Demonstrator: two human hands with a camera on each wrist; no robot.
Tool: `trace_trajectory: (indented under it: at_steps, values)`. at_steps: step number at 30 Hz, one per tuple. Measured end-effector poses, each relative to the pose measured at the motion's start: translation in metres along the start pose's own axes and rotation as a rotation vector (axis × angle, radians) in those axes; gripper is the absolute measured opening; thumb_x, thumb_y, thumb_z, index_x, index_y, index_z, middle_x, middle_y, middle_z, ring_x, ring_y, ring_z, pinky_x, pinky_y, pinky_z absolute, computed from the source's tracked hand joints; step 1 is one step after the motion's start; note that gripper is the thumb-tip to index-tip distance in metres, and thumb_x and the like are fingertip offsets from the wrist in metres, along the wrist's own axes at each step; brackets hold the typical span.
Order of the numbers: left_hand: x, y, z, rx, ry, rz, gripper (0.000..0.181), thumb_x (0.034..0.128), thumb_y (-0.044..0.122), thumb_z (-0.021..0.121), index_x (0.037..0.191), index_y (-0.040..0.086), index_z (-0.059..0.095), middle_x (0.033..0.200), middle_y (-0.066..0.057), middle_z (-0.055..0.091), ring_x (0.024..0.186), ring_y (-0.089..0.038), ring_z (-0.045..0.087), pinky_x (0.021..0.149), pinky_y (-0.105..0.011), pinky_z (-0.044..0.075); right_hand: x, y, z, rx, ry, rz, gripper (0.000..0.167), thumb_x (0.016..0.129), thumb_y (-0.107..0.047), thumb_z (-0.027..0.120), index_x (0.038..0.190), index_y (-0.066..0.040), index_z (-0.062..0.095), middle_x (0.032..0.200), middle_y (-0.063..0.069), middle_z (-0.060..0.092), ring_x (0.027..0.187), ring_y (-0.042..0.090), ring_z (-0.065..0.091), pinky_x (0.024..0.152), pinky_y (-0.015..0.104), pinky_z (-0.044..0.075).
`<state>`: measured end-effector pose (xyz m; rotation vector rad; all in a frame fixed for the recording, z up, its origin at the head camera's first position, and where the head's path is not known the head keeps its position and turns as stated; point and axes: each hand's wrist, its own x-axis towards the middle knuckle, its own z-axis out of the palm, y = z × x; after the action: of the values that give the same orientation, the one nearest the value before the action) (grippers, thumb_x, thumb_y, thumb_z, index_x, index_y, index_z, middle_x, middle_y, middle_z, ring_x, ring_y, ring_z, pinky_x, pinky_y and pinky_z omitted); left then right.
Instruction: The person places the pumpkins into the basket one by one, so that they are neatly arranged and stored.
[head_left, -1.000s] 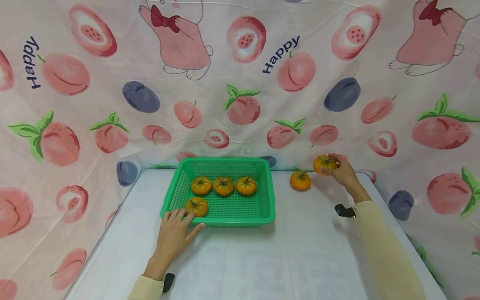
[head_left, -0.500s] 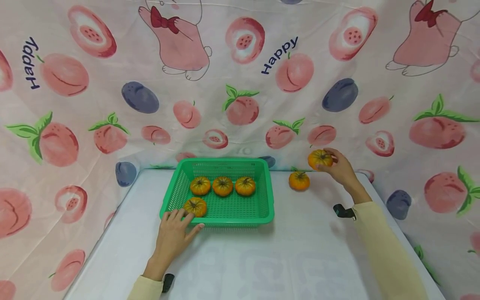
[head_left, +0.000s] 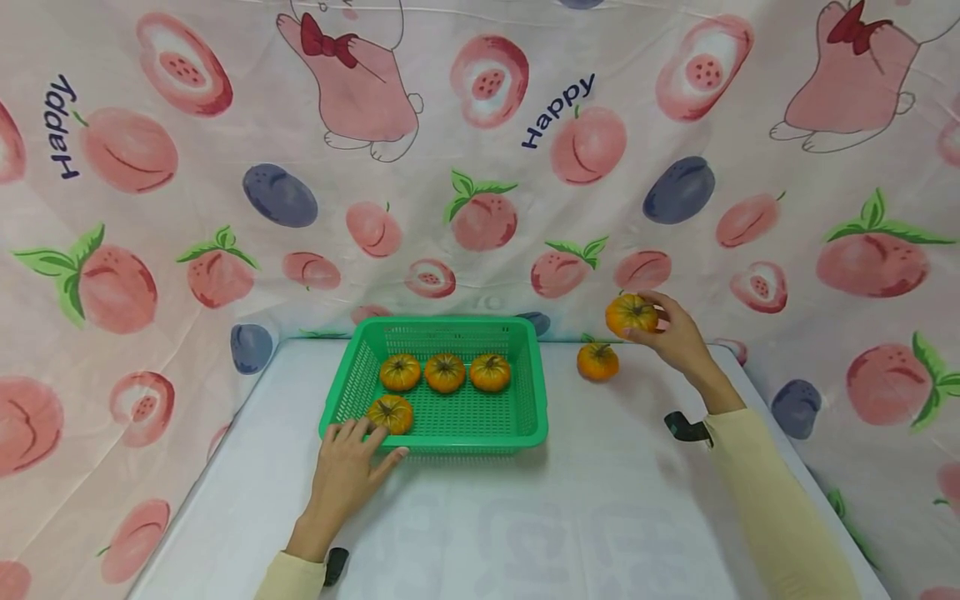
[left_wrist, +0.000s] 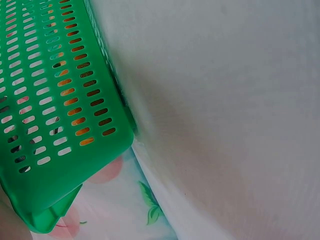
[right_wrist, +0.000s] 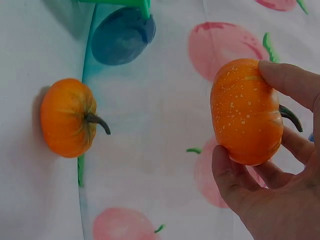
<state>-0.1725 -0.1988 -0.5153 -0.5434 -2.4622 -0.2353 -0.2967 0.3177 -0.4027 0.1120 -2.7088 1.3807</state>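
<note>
Basket (head_left: 465, 442) taken as landmark; I read the feeds remotely. Right hand (head_left: 678, 337): thumb and fingers clamped on opposite sides of one pumpkin (head_left: 628, 315), off the table (head_left: 525, 533), to the right of the basket and beyond its far edge. The stem points toward the palm, so I judge the sides were chosen because they are smooth and give firm purchase. Loose pumpkin (head_left: 597, 364): on the table, right of the basket, level with its far half.

Left hand (head_left: 347, 467): fingers slightly apart, resting on the basket's near-left rim, thumb out along the front; probably there to steady it. I cannot tell whether they touch the corner pumpkin (head_left: 391, 413).

Inside the basket, a far row of three (head_left: 445, 373), spaced side by side, presumably to save floor room.
</note>
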Motion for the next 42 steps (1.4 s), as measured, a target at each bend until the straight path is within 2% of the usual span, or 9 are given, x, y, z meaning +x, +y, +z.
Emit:
trace_trajectory:
  at_steps: [9,15,19,23,33,42]
  values:
    - [0.0,0.001,0.0,0.005,0.009,0.003,0.049,0.0925,0.066,0.048,0.091,0.018,0.062,0.088,-0.003,0.058,0.085,-0.026,0.057,0.08,-0.044,0.041,-0.008,-0.006,0.008,0.02,-0.031,-0.063,0.076,0.087,-0.033,0.076,0.151,-0.017,0.036,0.153,0.015,0.036,0.135,0.042,0.039,0.106,0.059,0.041]
    - [0.001,0.001,-0.001,-0.004,0.002,-0.001,0.046,0.0908,0.063,0.055,0.091,0.017,0.062,0.088,-0.003,0.058,0.085,-0.026,0.056,0.081,-0.044,0.041,-0.013,-0.013,0.015,0.038,-0.036,-0.114,0.073,0.086,-0.028,0.077,0.148,-0.015,0.04,0.152,0.015,0.038,0.138,0.041,0.037,0.109,0.061,0.037]
    - [0.001,0.001,-0.001,-0.004,-0.009,-0.007,0.043,0.0889,0.059,0.06,0.092,0.017,0.064,0.089,-0.003,0.058,0.086,-0.026,0.056,0.082,-0.045,0.041,-0.015,-0.014,0.02,0.037,-0.041,-0.135,0.073,0.087,-0.028,0.077,0.148,-0.014,0.041,0.15,0.015,0.039,0.137,0.04,0.038,0.108,0.059,0.039]
    - [0.0,0.001,0.0,-0.001,-0.015,-0.009,0.044,0.089,0.059,0.059,0.092,0.016,0.065,0.089,-0.004,0.058,0.086,-0.026,0.056,0.082,-0.045,0.041,-0.017,-0.013,0.027,0.021,-0.039,-0.155,0.073,0.086,-0.03,0.077,0.148,-0.015,0.041,0.149,0.015,0.041,0.136,0.039,0.04,0.106,0.06,0.041]
    - [0.0,0.0,0.002,-0.003,0.022,0.009,0.05,0.0931,0.065,0.048,0.092,0.017,0.063,0.088,-0.003,0.058,0.084,-0.026,0.055,0.08,-0.044,0.04,-0.025,-0.018,0.043,0.037,-0.073,-0.179,0.07,0.087,-0.024,0.076,0.147,-0.013,0.041,0.149,0.016,0.042,0.134,0.041,0.043,0.105,0.059,0.042]
    - [0.0,0.0,0.0,-0.015,0.001,0.001,0.046,0.0912,0.062,0.054,0.092,0.017,0.064,0.088,-0.003,0.058,0.084,-0.025,0.054,0.081,-0.044,0.04,-0.028,-0.02,0.058,0.065,-0.104,-0.188,0.07,0.086,-0.025,0.077,0.146,-0.015,0.042,0.147,0.012,0.043,0.13,0.035,0.046,0.105,0.056,0.043]
